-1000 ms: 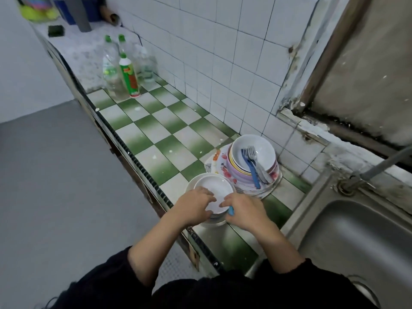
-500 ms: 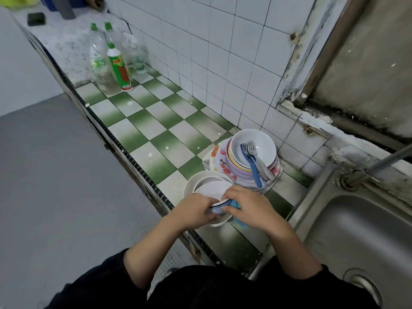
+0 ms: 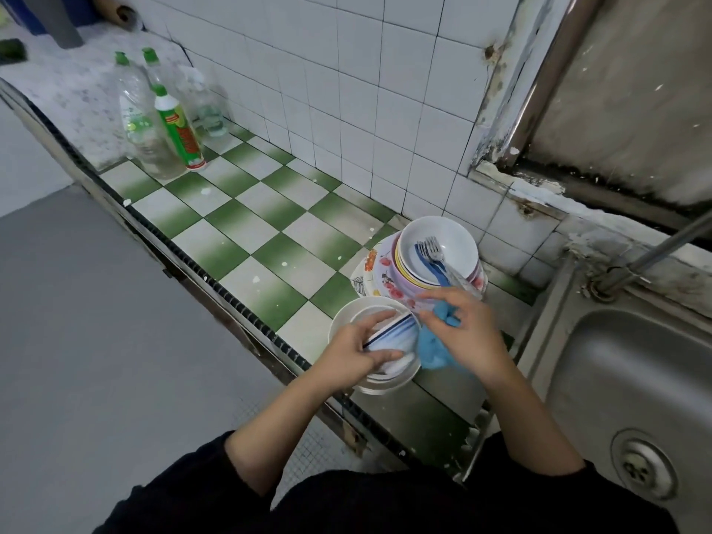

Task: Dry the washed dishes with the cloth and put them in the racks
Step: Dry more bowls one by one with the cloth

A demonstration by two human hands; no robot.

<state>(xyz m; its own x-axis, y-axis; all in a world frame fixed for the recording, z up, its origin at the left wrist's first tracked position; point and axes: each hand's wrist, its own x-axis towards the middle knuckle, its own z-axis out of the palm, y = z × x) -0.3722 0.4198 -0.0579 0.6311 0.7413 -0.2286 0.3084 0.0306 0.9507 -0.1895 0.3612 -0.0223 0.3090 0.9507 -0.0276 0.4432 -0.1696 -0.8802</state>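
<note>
Green-and-white checkered tile counter [image 3: 246,240] runs left of the stainless steel sink [image 3: 632,379]. Stack of floral plates topped by a white bowl [image 3: 454,240]: just left of sink, against the wall. Nested white bowls [image 3: 343,317]: farther left of sink, at counter edge. Left hand [image 3: 350,352] above them, fingers curled round a tilted white blue-striped bowl [image 3: 397,335]. Right hand [image 3: 474,333], on the sink side, fingers bunched on a blue cloth [image 3: 433,354] touching that bowl.

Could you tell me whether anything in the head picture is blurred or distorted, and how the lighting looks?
Head view: the bowl in the left hand is smeared by motion blur; head view: the wide lens bows the counter edge; head view: light is soft and even, dull sheen on the sink.
</note>
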